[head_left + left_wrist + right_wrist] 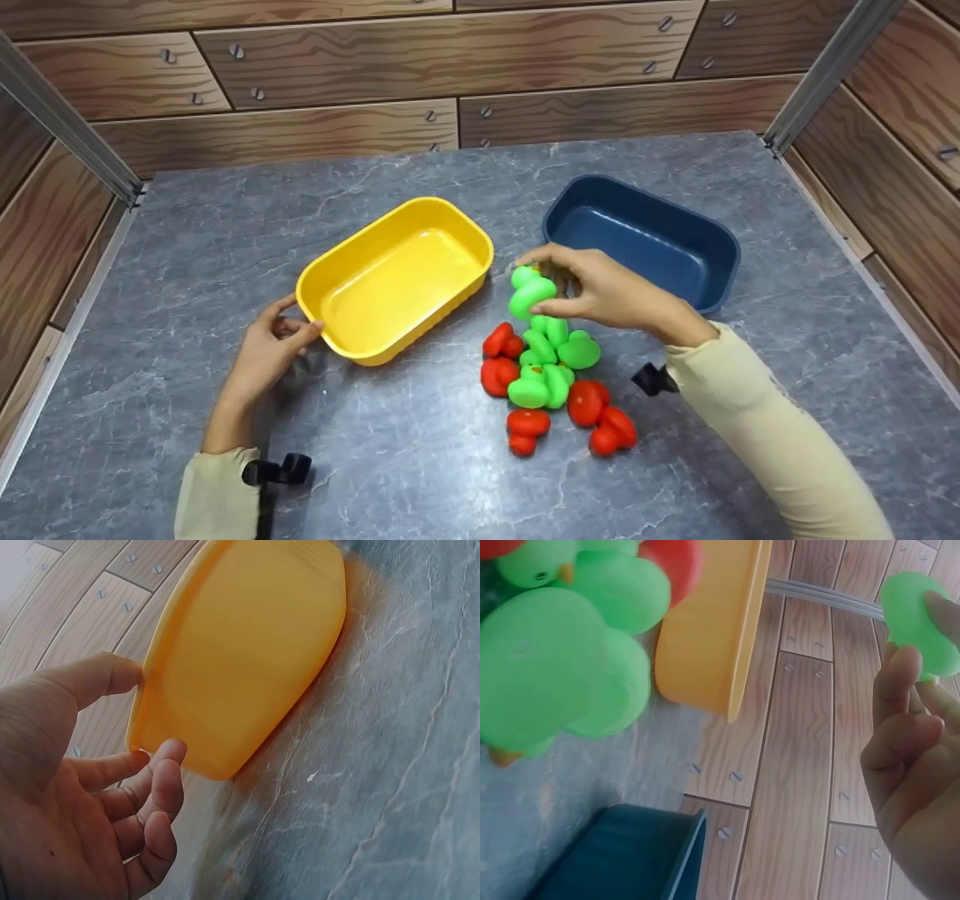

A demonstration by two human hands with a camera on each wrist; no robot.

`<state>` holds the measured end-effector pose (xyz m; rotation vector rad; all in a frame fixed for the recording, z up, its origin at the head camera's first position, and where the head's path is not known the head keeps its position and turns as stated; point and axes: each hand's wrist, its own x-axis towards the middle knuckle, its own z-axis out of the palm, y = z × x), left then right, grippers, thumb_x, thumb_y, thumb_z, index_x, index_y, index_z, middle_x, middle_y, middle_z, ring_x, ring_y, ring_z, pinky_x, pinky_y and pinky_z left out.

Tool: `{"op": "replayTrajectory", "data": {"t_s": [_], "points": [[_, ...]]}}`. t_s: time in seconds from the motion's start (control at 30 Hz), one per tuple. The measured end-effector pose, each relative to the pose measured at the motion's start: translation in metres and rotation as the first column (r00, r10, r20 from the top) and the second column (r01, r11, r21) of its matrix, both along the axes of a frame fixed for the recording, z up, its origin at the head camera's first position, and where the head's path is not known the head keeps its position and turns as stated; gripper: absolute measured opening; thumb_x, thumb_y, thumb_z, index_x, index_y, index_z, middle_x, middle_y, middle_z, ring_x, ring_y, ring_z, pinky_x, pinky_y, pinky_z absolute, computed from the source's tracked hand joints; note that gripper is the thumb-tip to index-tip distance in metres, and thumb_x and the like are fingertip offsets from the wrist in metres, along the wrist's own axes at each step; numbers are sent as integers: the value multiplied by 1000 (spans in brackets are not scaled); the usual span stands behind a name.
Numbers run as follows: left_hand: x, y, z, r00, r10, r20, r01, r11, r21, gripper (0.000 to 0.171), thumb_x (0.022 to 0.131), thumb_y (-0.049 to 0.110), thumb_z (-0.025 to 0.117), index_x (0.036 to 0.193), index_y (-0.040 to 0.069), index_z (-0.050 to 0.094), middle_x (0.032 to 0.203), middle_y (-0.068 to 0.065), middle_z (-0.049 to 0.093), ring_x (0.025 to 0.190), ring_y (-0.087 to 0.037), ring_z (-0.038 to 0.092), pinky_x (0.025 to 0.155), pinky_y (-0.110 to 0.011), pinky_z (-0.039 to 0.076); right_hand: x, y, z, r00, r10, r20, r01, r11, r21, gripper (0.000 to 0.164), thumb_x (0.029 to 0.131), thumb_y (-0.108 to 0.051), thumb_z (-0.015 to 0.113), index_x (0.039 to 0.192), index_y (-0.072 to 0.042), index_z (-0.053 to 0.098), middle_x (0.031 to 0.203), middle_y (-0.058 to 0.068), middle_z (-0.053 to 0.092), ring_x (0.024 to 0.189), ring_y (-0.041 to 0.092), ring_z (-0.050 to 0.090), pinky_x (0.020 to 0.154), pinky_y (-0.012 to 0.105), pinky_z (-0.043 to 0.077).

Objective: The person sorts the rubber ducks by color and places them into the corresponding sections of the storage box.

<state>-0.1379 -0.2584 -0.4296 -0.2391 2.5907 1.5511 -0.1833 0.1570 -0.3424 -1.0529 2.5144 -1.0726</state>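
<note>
My right hand (600, 289) pinches a green toy duck (532, 298) between thumb and fingers, raised over the pile. The right wrist view has the same duck (919, 622) at its upper right edge. Below it, several green ducks (536, 347) lie heaped together, with red ducks (587, 403) around them. At the left, my left hand (266, 349) grips the near left corner of a yellow basin (405, 341), thumb at the rim. In the left wrist view the other fingers (169, 787) are bent, close by the basin's wall.
A dark blue basin (637, 225) stands on the grey marbled table (405, 465), behind my right forearm. Wood-patterned panels (450, 52) enclose the table at the back and both sides. Black wrist mounts (277, 470) stick out from both sleeves.
</note>
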Motion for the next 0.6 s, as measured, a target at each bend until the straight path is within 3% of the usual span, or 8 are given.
{"op": "replayTrajectory", "data": {"t_s": [0.33, 0.6], "points": [[0, -1, 2, 1000, 3, 25, -4, 1000, 22, 71, 92, 30, 65, 148, 4, 32, 93, -1, 62, 71, -9, 56, 64, -22, 45, -14, -28, 11, 998, -22, 56, 25, 999, -48, 44, 88, -18, 71, 129, -10, 54, 98, 8, 62, 69, 15, 54, 65, 21, 48], [-3, -1, 2, 1000, -1, 26, 0, 999, 45, 72, 92, 28, 66, 149, 2, 30, 92, 1, 62, 73, -9, 57, 63, -22, 46, -23, -48, 7, 998, -34, 56, 37, 997, -64, 44, 89, -20, 70, 129, -9, 54, 100, 10, 62, 71, 20, 54, 67, 24, 47]]}}
